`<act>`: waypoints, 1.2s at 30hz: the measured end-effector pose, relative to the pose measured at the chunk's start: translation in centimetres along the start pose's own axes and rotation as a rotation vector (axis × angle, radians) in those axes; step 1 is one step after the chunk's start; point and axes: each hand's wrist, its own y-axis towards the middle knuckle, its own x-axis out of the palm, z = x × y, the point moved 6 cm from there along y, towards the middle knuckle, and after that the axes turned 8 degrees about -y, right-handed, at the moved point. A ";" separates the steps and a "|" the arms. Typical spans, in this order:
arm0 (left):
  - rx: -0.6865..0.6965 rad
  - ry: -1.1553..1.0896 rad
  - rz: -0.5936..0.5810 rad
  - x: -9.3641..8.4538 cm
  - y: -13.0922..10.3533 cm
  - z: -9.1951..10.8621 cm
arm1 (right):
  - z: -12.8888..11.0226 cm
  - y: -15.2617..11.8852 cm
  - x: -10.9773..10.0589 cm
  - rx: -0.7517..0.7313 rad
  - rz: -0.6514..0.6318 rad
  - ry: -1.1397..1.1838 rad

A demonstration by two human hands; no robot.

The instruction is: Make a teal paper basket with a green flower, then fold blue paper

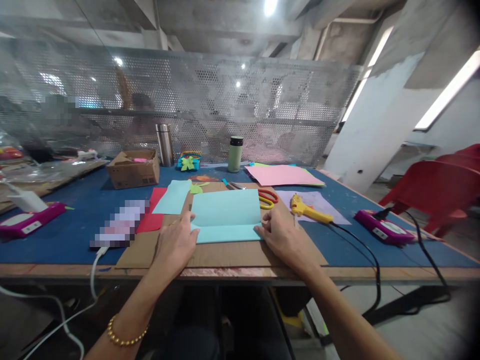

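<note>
A light blue sheet of paper [225,207] lies on a brown cardboard sheet [225,257], its near edge folded up into a strip. My left hand [178,237] pinches the paper's left edge between thumb and fingers. At the opposite edge, my right hand [279,232] grips the paper the same way. Just behind the sheet rest scissors [268,198] with red and yellow handles, partly hidden by it. A smaller light blue piece [172,196] overlaps red paper [152,224] to the left. Green paper cut-outs [198,188] lie close to its upper corner.
A yellow glue gun [311,210] lies on lilac paper [337,212] at right, its cord trailing over the table edge. Purple power strips [382,227] sit at both sides. A phone [122,222], cardboard box [134,170], steel flask [165,145], green tumbler [235,155] and pink paper [281,175] stand around.
</note>
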 end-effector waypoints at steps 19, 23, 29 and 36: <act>-0.041 -0.010 0.086 0.0 -0.3 -0.2 | 0.1 0.0 0.1 -0.067 0.074 -0.027; -0.056 -0.021 0.104 -0.1 -0.4 -0.2 | 0.1 0.2 0.2 -0.083 0.104 -0.049; -0.079 -0.062 0.118 0.1 -0.4 -0.8 | -0.1 0.3 0.0 -0.089 0.080 -0.034; -0.047 -0.068 0.103 0.2 -0.2 -1.1 | -0.1 0.3 0.1 -0.078 0.088 -0.048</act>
